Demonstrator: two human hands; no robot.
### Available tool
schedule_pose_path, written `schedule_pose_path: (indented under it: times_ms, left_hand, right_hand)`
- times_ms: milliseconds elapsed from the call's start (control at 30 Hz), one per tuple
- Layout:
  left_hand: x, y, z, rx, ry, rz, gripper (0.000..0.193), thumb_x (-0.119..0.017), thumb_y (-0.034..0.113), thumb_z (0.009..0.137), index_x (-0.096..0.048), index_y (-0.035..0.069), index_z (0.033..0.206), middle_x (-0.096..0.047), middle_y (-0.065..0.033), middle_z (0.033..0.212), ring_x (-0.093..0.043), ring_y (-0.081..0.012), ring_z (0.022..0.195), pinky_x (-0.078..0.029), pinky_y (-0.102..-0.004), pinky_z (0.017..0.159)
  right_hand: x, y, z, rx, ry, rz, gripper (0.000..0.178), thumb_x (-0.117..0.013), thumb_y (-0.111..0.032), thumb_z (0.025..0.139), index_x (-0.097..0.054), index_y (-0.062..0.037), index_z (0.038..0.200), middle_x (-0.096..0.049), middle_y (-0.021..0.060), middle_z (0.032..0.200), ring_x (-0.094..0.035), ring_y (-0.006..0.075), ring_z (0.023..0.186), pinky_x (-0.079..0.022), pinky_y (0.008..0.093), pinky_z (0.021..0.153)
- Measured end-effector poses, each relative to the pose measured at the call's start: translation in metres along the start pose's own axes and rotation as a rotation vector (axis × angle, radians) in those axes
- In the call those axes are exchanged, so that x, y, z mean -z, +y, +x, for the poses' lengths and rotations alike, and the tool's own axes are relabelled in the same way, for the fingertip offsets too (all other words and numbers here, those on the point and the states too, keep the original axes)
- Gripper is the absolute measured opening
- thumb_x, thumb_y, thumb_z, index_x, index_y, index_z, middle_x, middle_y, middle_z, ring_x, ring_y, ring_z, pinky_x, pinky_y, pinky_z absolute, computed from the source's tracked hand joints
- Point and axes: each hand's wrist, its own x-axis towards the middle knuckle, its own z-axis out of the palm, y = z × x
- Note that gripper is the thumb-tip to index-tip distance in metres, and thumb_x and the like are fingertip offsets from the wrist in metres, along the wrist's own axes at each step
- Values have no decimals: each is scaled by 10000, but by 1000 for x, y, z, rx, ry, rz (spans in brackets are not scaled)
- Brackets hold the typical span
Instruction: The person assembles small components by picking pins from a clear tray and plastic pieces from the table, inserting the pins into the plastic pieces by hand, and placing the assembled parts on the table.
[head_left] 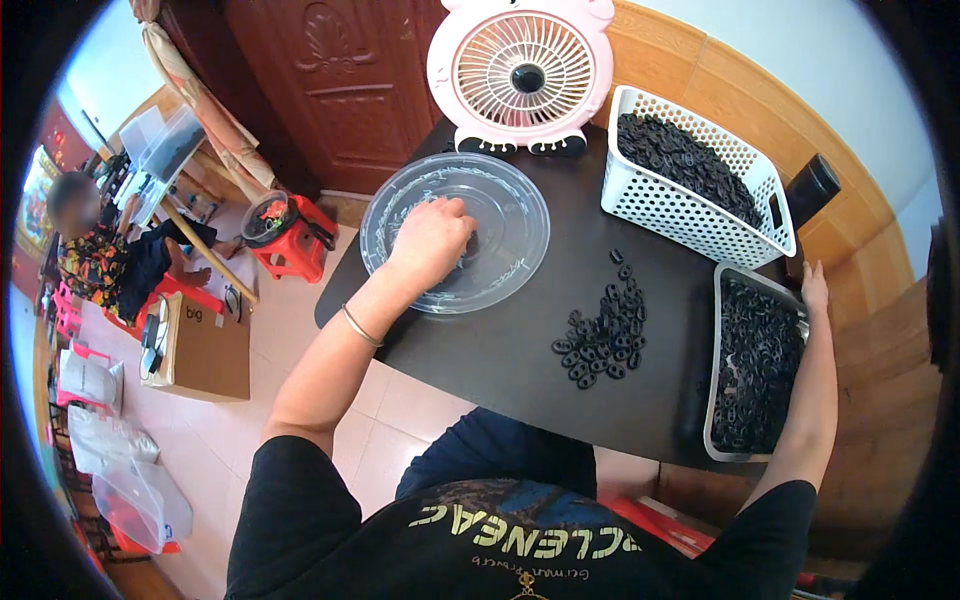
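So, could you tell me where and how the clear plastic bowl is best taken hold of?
Probably at the clear plastic bowl's thin raised rim, pinched between thumb and fingers. Its near-left edge juts past the black table, so coming from that side lets fingers slip underneath. The left hand already rests inside it, near that edge. The wall is wide and shallow, so a grip across it looks unlikely to work.

The person wears a black short-sleeved T-shirt with pale yellow lettering and a blue print on the chest, dark blue trousers, and a thin silver bangle on the left wrist.
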Motion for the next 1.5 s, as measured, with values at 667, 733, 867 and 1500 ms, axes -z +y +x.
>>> schedule_pose_path:
  times_ms: [667,733,867,1500]
  left_hand:
    - [25,19,25,130,104,-454,97,-573,-8,654,-498,-11,716,-561,-126,628,-578,-224,587,-461,-299,574]
    - [29,23,23,134,117,-487,96,-579,-4,663,-501,-12,718,-559,-117,620,-579,-206,581,-460,-289,568]
    - [41,32,19,137,82,-556,79,-584,-13,689,-522,-16,738,-580,-94,643,-587,-154,605,-461,-260,576]
    - [26,81,48,103,-122,-1156,131,-575,37,799,-616,-28,904,-625,-54,823,-568,-79,743,-463,-215,678]
  right_hand:
    - [121,-32,-77,97,329,301,417,-508,-230,822,-450,-61,1199,-615,119,1001,-578,255,942,-432,339,818]
    - [121,-39,-82,85,311,281,407,-512,-228,821,-461,-68,1192,-619,116,989,-581,250,935,-435,335,812]
    - [130,-58,-96,164,345,322,337,-521,-211,823,-522,-74,1131,-625,120,962,-594,247,900,-448,330,791]
    - [141,-271,-275,837,-339,748,180,-619,-66,750,-597,-15,921,-602,115,802,-604,170,702,-484,276,641]
